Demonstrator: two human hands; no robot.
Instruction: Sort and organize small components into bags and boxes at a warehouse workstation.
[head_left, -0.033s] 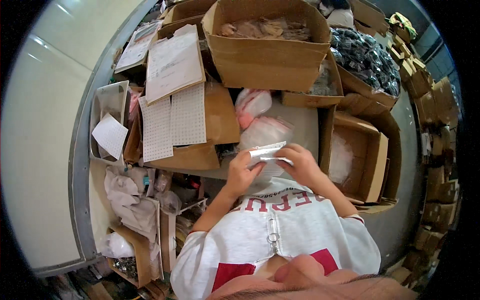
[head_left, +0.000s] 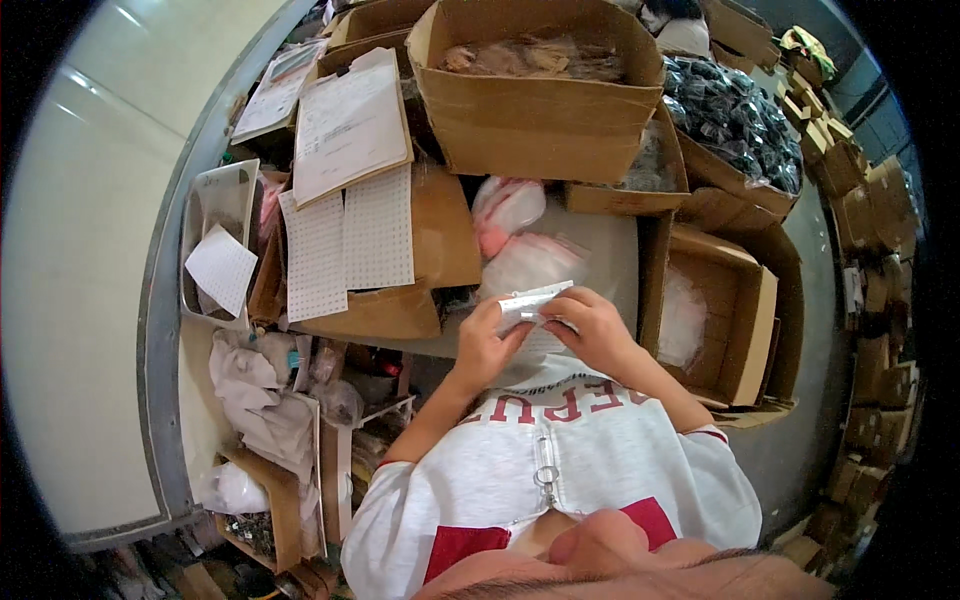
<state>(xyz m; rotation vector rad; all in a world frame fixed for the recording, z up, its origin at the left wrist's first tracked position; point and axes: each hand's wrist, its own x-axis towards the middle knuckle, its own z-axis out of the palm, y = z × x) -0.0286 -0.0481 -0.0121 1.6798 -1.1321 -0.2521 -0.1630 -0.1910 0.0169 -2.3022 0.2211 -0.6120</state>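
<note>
Close in front of my chest, my left hand pinches the left end of a small white printed sheet. My right hand grips its right side, with thumb and fingers bent together at the lower edge. A small pale piece shows between the two thumbs, too small to make out. Just beyond my hands lies a pile of clear plastic bags with reddish edges. Behind that pile sits another bundle of clear bags.
A large cardboard box of brownish wrapped items stands ahead. Printed label sheets drape over a carton at left, beside a plastic bin. Nested cartons stand at right. Dark bagged items fill a box at far right.
My right hand has shifted slightly left, nearer my left hand. The white strip that stuck out beneath its fingers no longer shows there.
</note>
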